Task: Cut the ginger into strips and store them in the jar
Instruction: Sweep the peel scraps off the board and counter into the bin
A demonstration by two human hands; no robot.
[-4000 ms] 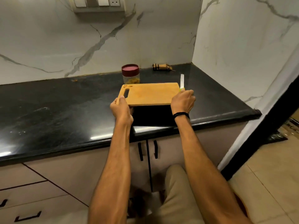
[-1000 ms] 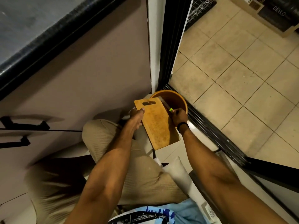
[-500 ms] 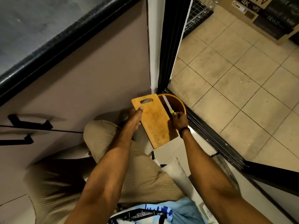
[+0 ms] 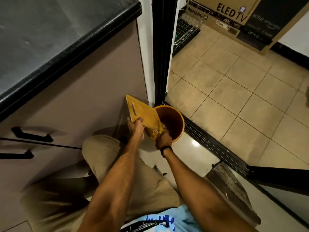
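A person is tilting a board (image 4: 143, 114) over a bin (image 4: 175, 120) by the cabinet's (image 4: 83, 97) corner, left hand (image 4: 136, 127) gripping its low edge, right hand (image 4: 164, 139) clutching a knife (image 4: 160, 131) (green handle barely showing) beside pale scraps (image 4: 164, 126).

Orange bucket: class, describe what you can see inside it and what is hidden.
Inside the bucket, pale scraps show near the tilted cutting board. The board and the right hand cover its near side, so the rest is hidden.

TV box (image 4: 234, 17), wire rack (image 4: 185, 32) (tiled floor (image 4: 234, 97))
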